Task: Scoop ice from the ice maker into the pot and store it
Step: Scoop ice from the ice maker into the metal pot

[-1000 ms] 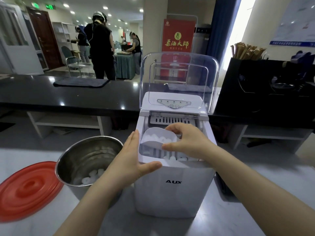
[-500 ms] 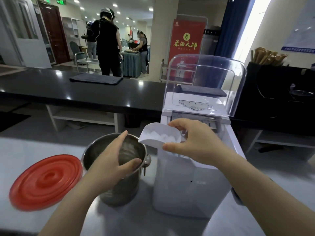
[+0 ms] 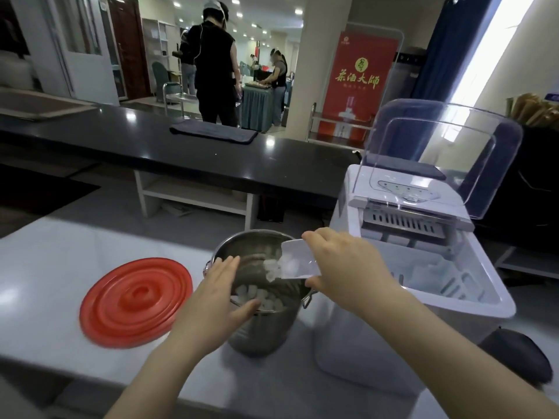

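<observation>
A steel pot [image 3: 260, 331] stands on the pale counter with ice cubes [image 3: 257, 294] in its bottom. My right hand [image 3: 348, 264] grips a white plastic scoop [image 3: 298, 263], tilted over the pot's mouth, and ice slides off its lip. With straight fingers my left hand [image 3: 217, 297] rests against the pot's near left rim. To the right stands the white ice maker [image 3: 423, 267], its clear lid [image 3: 438, 149] raised and its basket exposed.
A red round pot lid [image 3: 136, 300] lies flat on the counter left of the pot. A dark object [image 3: 520, 355] sits by the ice maker's right front corner. Behind runs a long black counter [image 3: 181, 146] with a folded cloth; people stand further back.
My right hand carried the filled scoop from the ice maker leftward over the pot and tipped it. My left hand moved from the ice maker's front to the pot's rim.
</observation>
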The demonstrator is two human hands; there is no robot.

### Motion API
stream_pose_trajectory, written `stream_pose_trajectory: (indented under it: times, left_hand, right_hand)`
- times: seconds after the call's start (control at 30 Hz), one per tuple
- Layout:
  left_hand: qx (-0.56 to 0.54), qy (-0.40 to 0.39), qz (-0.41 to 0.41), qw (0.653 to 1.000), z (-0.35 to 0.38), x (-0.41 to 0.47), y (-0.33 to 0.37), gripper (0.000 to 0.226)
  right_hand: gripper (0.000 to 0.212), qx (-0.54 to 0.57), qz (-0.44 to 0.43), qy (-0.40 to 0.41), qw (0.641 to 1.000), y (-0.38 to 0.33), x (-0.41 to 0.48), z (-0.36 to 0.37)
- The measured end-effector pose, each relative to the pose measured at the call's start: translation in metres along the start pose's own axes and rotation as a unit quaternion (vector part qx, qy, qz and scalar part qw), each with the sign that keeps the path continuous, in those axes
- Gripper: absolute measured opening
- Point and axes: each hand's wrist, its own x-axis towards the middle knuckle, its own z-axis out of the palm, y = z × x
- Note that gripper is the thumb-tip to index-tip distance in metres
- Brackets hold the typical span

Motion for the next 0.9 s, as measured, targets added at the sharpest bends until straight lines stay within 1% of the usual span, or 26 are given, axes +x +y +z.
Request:
stream_pose_trajectory:
  times: [0.07, 0.17, 0.27, 0.37, 0.47, 0.57, 0.67, 0.77, 0.9]
  left_hand:
    - [-0.002, 0.002, 0.009, 1.0, 0.0, -0.002, -0.001, 0.083]
    - [-0.013, 0.007, 0.023, 1.0, 0.0, -0.004, -0.005, 0.082]
    - [-0.038, 0.016, 0.024, 0.999, 0.001, -0.006, -0.008, 0.079]
    - [-0.071, 0.045, 0.019, 0.996, 0.002, -0.008, -0.004, 0.075]
    - [-0.092, 0.07, 0.028, 0.993, 0.004, -0.008, 0.006, 0.071]
    - [-0.11, 0.078, 0.042, 0.99, 0.006, -0.006, 0.022, 0.07]
    - [-0.131, 0.07, 0.053, 0.987, 0.012, -0.003, 0.04, 0.069]
    - [-0.15, 0.047, 0.062, 0.986, 0.021, 0.001, 0.058, 0.071]
    - [-0.151, 0.027, 0.071, 0.986, 0.033, 0.009, 0.08, 0.062]
  right_hand:
    - [0.053, -0.046, -0.022, 0.009, 0.999, -0.005, 0.002, 0.005]
    - [0.057, -0.051, -0.024, 0.031, 0.998, -0.009, 0.0, 0.007]
    - [0.063, -0.007, -0.009, 0.05, 0.999, -0.004, -0.006, 0.005]
    - [0.071, 0.068, 0.035, 0.074, 0.994, 0.006, -0.016, -0.003]
    - [0.076, 0.134, 0.084, 0.096, 0.983, 0.024, -0.028, -0.006]
    - [0.076, 0.182, 0.129, 0.128, 0.966, 0.047, -0.039, -0.009]
    - [0.071, 0.214, 0.16, 0.154, 0.951, 0.073, -0.053, -0.013]
    - [0.073, 0.199, 0.179, 0.109, 0.957, 0.104, -0.068, -0.013]
    - [0.079, 0.175, 0.201, 0.023, 0.964, 0.146, -0.08, -0.01]
